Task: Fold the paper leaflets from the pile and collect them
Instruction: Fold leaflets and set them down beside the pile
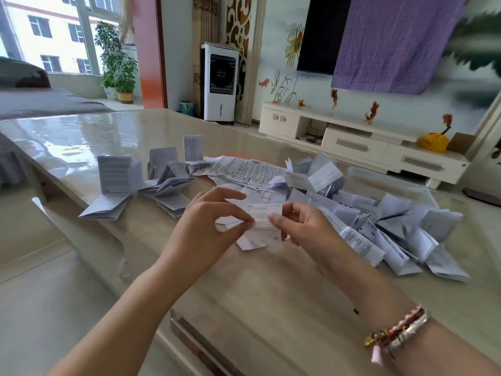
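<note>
Bracelet [398, 332]; leaflet [264, 223] print seemingly blurred

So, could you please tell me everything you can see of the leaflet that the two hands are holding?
The leaflet is thin white paper with small grey print, blurred beyond reading. It is partly folded into a narrow strip with cross creases, held above the glossy table in front of the spread pile. The left hand pinches its left edge between thumb and fingertips; the right hand pinches its right edge. Its lower end hangs loose toward the table.
</note>
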